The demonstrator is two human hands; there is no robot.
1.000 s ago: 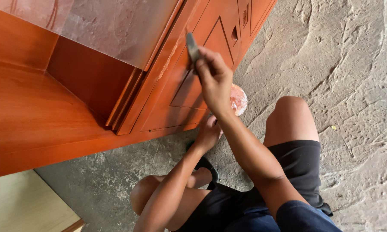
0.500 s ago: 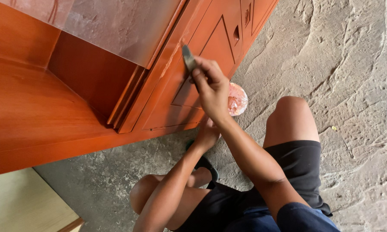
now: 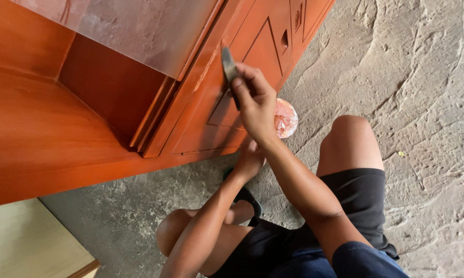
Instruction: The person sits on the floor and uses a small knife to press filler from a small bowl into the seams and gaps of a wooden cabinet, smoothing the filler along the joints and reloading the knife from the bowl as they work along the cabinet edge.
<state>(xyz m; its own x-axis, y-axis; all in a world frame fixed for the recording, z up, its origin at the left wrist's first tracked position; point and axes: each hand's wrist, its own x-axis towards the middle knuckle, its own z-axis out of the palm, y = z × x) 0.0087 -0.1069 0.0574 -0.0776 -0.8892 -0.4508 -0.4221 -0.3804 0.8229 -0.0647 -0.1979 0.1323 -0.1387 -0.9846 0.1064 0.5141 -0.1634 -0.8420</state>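
- At the lower left of the frame lay a pale board (image 3: 31, 242), well apart from your hands and not in use.
- The orange-brown wooden cabinet (image 3: 46, 134) filled the upper left. Its open compartment faced the camera, and a dusty, glossy panel (image 3: 129, 25) ran along the top.
- Your left hand (image 3: 250, 160) sat low at centre, against the cabinet's bottom edge and tucked under your right forearm. The fingers were hidden, so I cannot tell how far it was closed or whether it held anything.
- The scraper (image 3: 228, 64) stood at upper centre, its flat grey blade pointing up and laid on the cabinet front beside the door panel (image 3: 263, 51) with the triangular moulding.
- Your right hand (image 3: 255, 103) was closed firmly round the scraper's handle, fingers wrapped and knuckles toward the camera.
- A small round tub (image 3: 287, 117) of pinkish paste sat on the floor just right of that hand, near the cabinet's foot.
- Rough grey concrete floor (image 3: 407, 77) took up the right of the frame.
- Judgement: the work in hand was drawing the blade over the cabinet front. A further stroke would call for a flat blade angle, even pressure and keeping the tub within reach.
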